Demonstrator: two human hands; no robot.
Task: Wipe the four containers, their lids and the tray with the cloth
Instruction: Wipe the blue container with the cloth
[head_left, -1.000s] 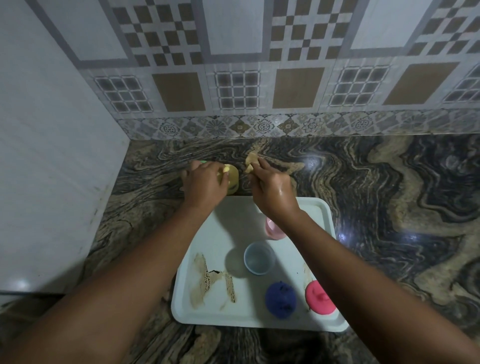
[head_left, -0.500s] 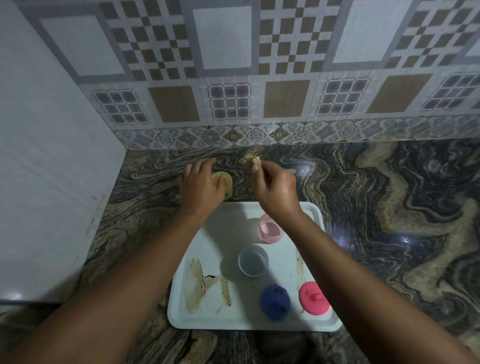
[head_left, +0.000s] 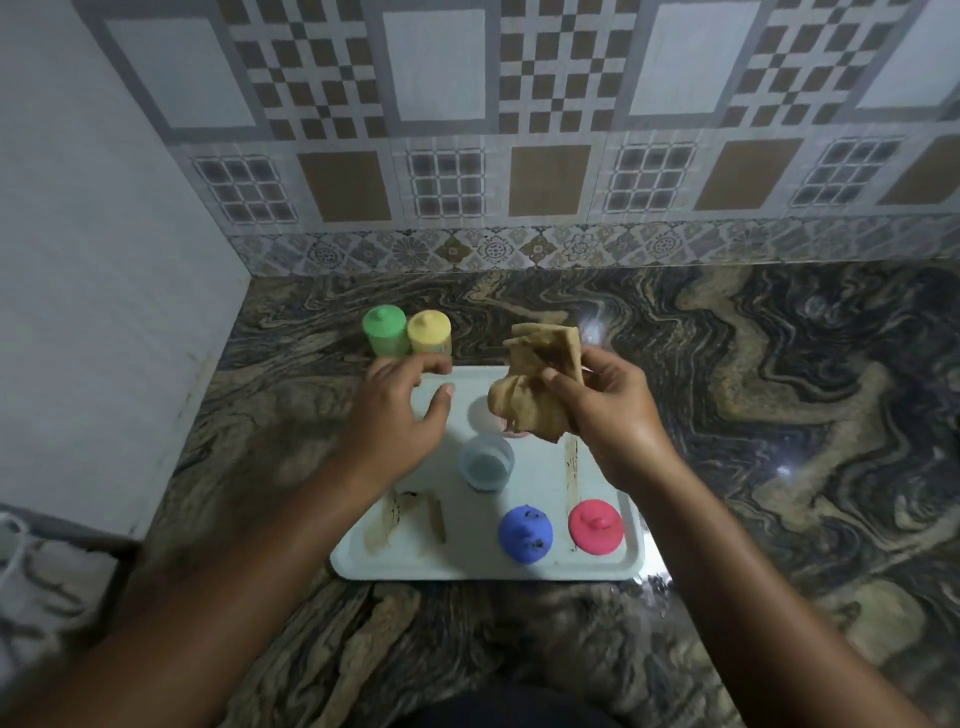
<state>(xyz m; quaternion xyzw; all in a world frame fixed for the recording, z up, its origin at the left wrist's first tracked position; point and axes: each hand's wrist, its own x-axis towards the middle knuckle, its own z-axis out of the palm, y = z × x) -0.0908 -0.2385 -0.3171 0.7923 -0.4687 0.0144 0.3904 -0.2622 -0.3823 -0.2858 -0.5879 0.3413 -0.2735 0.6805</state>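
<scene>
Near edge of the white tray (head_left: 363, 564), right half: we log a blue lid (head_left: 524, 532) and a pink lid (head_left: 596, 527) lying side by side with a small gap between them, knobs up. The blue one carries dark specks. By the near left corner, brown smears (head_left: 410, 519) mark the tray floor. A narrow brown streak (head_left: 571, 462) runs along the right side.

Middle of the tray: the blue container (head_left: 485, 462) stands upright, mouth open. Just beyond it we note the pink container (head_left: 480, 415), mostly hidden behind the cloth (only a pale rim and a pink sliver show).

Over the far half of the tray, the left hand (head_left: 395, 415) hovers with fingers loosely curled, holding nothing. The right hand (head_left: 608, 410) grips the crumpled tan cloth (head_left: 530, 384) between thumb and fingers. The cloth is stained brown and hangs above the pink container; we cannot tell whether they touch.

Past the tray's far left corner, on the marbled counter (head_left: 779, 415): the green container (head_left: 385, 332) and the yellow container (head_left: 429, 335) stand upright, lidded, touching side by side, green on the left. A tiled wall (head_left: 467, 130) rises behind.
</scene>
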